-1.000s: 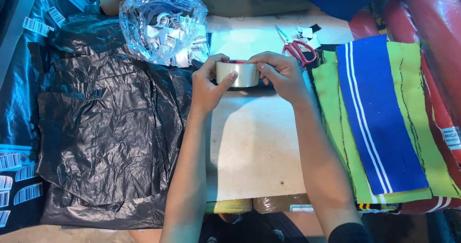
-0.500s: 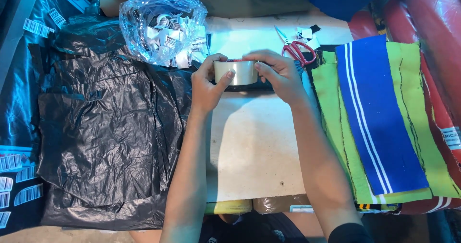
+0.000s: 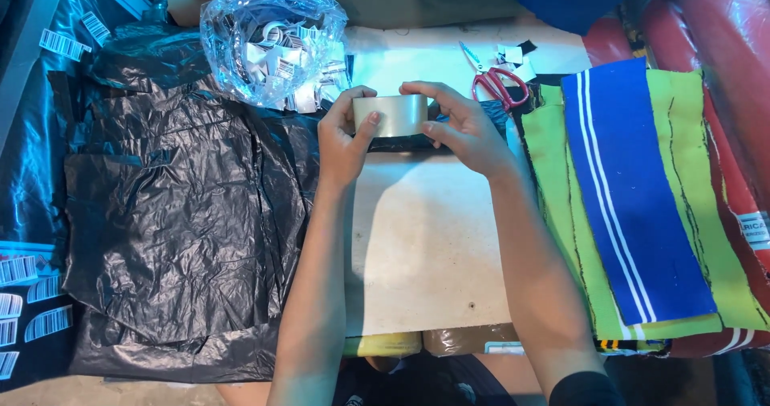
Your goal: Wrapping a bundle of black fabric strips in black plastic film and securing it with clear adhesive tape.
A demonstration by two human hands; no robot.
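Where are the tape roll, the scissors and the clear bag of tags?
tape roll (image 3: 393, 115), head view, on its shiny outer band.
scissors (image 3: 499, 85), head view, on the red handles.
clear bag of tags (image 3: 269, 41), head view, on its crinkled plastic middle.

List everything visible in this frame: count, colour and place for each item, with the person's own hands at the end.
Roll of tape: one, clear with a silvery sheen, held above the table's far part.
Table: one, off-white, centre.
Plastic bags: a pile, count unclear, black, left of the table.
Bag of tags: one, clear plastic, with small white tags inside, far left of centre.
Scissors: one pair, red handles, far right on the table.
Fabric pieces: a stack, blue with white stripes on top, lime green beneath, right side.
Barcode labels: several, white, on dark sheets at the left edge.
Left hand: grips the roll's left end.
Right hand: grips the roll's right end.
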